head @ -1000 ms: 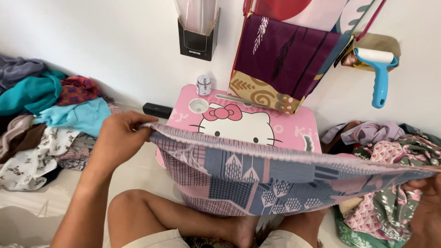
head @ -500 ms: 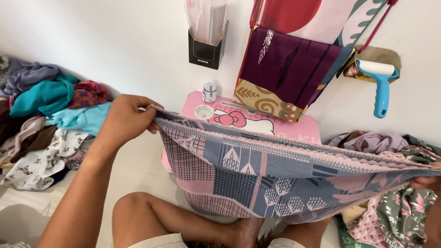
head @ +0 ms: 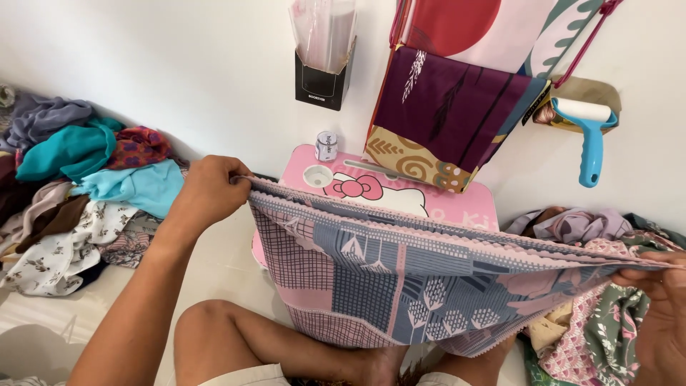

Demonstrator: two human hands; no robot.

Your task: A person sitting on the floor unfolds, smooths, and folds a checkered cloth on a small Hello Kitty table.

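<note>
Scarf [head: 400, 286] now lower, stretched between left hand [head: 204, 193], right hand [head: 661, 307].

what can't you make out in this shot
Head view:
- Right hand: cut off by the right edge, grip on the patterned scarf only partly seen.
- Pink lap table: its front hidden behind the scarf.
- Small bottle: too small to identify.

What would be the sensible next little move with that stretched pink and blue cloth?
Probably bring the left hand across to the right hand, folding the patterned cloth in half: it is already doubled, held taut by both ends, hanging above the pink table.
</note>
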